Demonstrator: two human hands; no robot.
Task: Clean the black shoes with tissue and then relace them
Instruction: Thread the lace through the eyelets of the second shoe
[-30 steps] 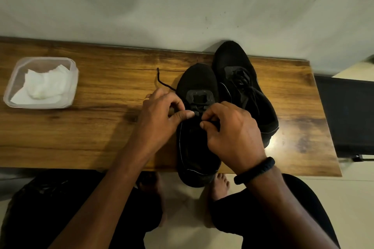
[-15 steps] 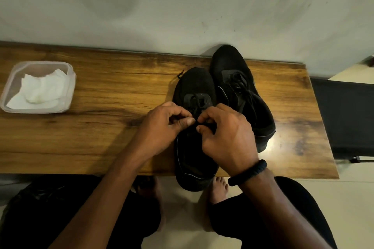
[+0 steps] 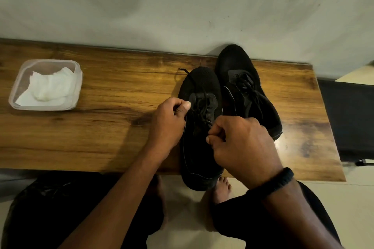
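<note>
The wooden table stretches wide in front of me, warm brown with darker patches toward its right end. Its far edge meets a pale grey wall flecked with small scuffs. A clear plastic container sits on the table's left part. A black band circles my right wrist. Below the near edge my bare foot rests on the pale floor, between my legs in dark trousers. Just past the table's right end stands something flat and black; I cannot tell what.
</note>
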